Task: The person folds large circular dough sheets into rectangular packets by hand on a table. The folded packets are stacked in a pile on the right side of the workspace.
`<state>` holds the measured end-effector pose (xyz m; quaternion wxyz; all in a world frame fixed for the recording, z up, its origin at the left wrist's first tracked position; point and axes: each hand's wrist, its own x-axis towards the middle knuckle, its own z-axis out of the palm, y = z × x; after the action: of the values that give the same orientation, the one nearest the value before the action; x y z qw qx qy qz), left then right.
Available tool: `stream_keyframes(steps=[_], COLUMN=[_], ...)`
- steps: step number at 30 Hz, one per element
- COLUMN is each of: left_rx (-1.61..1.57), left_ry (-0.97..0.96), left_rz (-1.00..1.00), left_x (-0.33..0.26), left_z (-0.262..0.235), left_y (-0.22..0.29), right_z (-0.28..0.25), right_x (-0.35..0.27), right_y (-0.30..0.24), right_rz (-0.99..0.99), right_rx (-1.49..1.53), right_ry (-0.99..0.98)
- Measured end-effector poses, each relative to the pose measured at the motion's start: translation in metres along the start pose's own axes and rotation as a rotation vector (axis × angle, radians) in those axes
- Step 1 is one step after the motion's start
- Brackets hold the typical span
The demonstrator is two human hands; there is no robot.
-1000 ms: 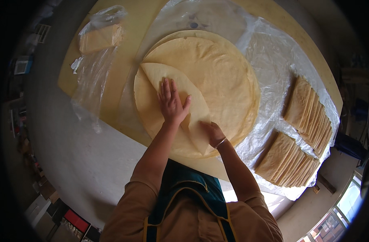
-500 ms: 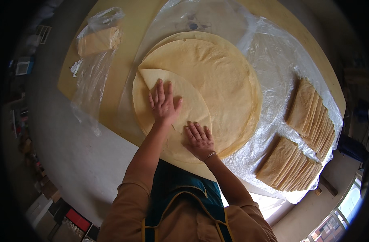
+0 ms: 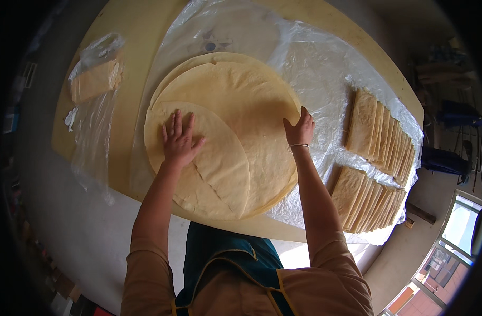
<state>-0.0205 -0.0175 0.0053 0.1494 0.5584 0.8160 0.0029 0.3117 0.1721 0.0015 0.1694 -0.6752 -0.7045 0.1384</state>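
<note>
A stack of large, thin, round tan flatbread sheets lies on clear plastic in the middle of the table. The top sheet's near-left side is folded over into a flap, creased and cracked along its lower part. My left hand rests flat on this flap with its fingers spread. Above the stack's right edge is my right hand, thumb and fingers apart, holding nothing visible. Whether it touches the sheet's rim I cannot tell. A bracelet circles that wrist.
Two rows of folded flatbread pieces, an upper row and a lower row, lie on the plastic sheet at right. A clear bag of folded sheets lies at far left on the yellowish table. A window is at lower right.
My right hand has lifted off the folded flap and moved up and right to the stack's edge. My left hand stays on the flap. The view has shifted, so the table appears further left.
</note>
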Motion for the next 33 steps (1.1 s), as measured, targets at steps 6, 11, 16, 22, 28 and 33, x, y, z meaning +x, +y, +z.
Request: stream_keyframes(steps=[6, 11, 16, 22, 28, 33], left_rx=[0.063, 0.007, -0.452, -1.805, -1.72, -1.576], left_ry=[0.153, 0.284, 0.288, -0.348, -0.386, -0.342], left_rz=[-0.024, -0.047, 0.412, -0.238, -0.559, -0.699], left_x=[-0.001, -0.005, -0.007, 0.033, 0.042, 0.056], left_z=[0.015, 0.022, 0.014, -0.001, -0.033, -0.029], left_y=[0.017, 0.032, 0.077, 0.118, 0.121, 0.129], right_z=[-0.011, -0.024, -0.045, -0.052, -0.042, -0.04], right_x=[0.02, 0.012, -0.018, -0.07, -0.106, -0.072], right_y=[0.029, 0.025, -0.01, -0.056, -0.091, -0.075], right_rz=[0.014, -0.119, -0.539, -0.785, -0.76, -0.673], right_rx=[0.018, 0.219, 0.227, 0.005, -0.073, 0.204], right_ry=[-0.177, -0.192, 0.064, -0.166, -0.23, -0.471])
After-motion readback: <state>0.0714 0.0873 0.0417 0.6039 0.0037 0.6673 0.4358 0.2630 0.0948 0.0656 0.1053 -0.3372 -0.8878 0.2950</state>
